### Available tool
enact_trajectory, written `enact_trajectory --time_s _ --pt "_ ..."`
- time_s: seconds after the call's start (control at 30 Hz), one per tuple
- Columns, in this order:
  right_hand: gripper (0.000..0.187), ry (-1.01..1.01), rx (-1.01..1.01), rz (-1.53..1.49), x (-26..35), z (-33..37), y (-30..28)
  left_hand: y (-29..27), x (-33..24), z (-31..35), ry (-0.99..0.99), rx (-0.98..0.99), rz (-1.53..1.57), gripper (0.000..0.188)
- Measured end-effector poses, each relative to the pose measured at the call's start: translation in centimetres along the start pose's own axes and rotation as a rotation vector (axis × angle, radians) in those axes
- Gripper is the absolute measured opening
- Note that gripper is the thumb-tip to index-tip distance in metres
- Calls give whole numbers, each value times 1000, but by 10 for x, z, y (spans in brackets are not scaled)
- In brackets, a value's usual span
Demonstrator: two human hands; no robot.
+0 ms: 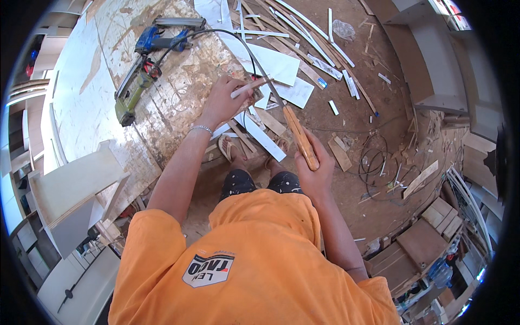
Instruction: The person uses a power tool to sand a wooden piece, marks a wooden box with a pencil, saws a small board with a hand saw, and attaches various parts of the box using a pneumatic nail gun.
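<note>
My right hand (317, 168) is wrapped round the wooden handle (297, 132) of a long-bladed knife. Its narrow dark blade (271, 86) slants up and left, away from me. My left hand (222, 100), over the edge of the worktable, grips a short, thin wood strip (250, 86) with a pale face. The far end of that strip meets the blade, or lies right beside it. Part of the strip is hidden by my fingers.
On the worn worktable (179, 108) lie a blue nail gun (157, 40) with a black hose and a green nail gun (130, 103). White and brown offcuts (292, 59) litter the floor. A coiled cable (374, 162) lies right; cabinet panels (81, 189) stand left.
</note>
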State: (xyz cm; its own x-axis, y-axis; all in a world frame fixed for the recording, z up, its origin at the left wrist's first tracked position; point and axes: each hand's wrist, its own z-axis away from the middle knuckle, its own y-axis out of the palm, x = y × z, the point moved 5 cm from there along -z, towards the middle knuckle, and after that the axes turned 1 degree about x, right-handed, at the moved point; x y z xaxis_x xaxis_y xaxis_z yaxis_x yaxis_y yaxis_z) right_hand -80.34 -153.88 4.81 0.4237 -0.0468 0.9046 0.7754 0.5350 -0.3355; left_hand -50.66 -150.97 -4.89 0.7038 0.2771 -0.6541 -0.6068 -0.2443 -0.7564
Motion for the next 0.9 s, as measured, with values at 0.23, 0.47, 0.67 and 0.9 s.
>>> enact_trajectory --time_s 0.23,0.47,0.67,0.9 --pt "60 14 71 53 25 -1 2 13 -8 -16 -60 -13 12 16" --pt "60 58 26 146 37 3 9 8 -10 -20 -112 38 -55 26" --pt "60 4 -7 231 42 13 18 13 -5 -23 -184 69 -165 47" --pt "64 -13 -2 236 38 12 13 18 -6 -28 -230 96 -217 41"
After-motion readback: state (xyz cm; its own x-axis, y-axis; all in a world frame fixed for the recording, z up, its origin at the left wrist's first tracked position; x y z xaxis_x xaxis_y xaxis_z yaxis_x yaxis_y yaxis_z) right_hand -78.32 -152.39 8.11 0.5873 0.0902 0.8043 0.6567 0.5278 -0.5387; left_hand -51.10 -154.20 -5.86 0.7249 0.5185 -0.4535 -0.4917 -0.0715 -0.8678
